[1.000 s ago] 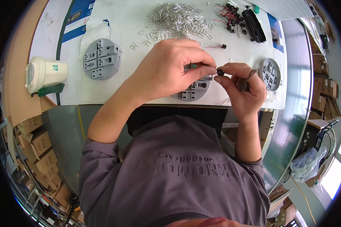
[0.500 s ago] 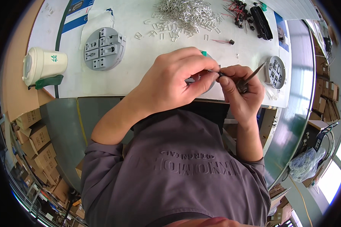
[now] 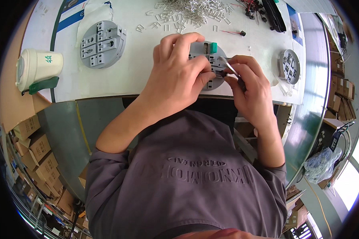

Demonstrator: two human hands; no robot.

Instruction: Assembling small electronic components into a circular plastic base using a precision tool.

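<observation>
Both my hands meet over a grey round base [image 3: 218, 83] near the table's front edge. A green block [image 3: 213, 47] stands on its far part. My left hand [image 3: 179, 73] rests over the base's left side, thumb and forefinger pinched at a small dark part [image 3: 220, 74] on it. From the right, my right hand [image 3: 251, 81] has its fingertips at the same part. It also holds a slim tool with a metal shaft [image 3: 232, 68] and a dark handle, the shaft slanting up and left over the base. What lies between the left fingertips is mostly hidden.
Another grey round base [image 3: 101, 44] lies on the left, beyond a white lidded cup [image 3: 42, 65]. U-shaped metal clips [image 3: 195, 14] are heaped at the back. Black parts with red wires [image 3: 253, 10] lie beside a long black object [image 3: 273, 16]. A small round grey housing [image 3: 289, 67] sits at right.
My hands have moved from in front of the base onto it, with the dark part brought down to it. The tool has swung from pointing up-right to up-left. The view has shifted slightly.
</observation>
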